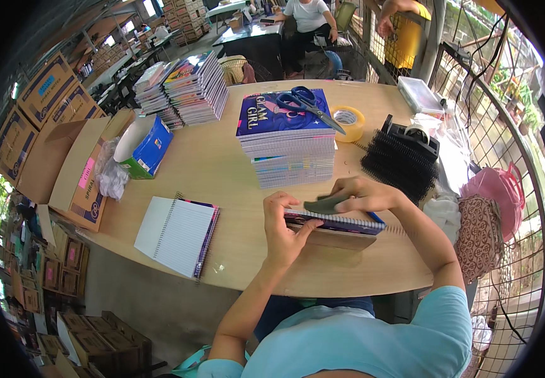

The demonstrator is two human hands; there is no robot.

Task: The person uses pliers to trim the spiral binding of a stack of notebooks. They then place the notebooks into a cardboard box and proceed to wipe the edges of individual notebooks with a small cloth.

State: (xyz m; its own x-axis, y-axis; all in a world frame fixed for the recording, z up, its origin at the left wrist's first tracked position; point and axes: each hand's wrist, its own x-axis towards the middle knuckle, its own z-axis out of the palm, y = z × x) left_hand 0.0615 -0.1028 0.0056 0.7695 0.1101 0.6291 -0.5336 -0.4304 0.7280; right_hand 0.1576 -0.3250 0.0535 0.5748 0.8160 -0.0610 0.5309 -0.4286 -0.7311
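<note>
At the near edge of the round wooden table (222,170), my left hand (283,228) clamps the end of a spiral-bound notebook (335,222), thumb on the near side and fingers curled over its top. My right hand (363,194) rests above it, fingers pressed together and pinching a dark flat tool (326,205) against the notebook's cover. Just beyond stands a stack of notebooks (288,142) with blue-handled scissors (307,104) on top. Black binding coils (398,165) lie to the right, an open lined notebook (175,234) to the left.
</note>
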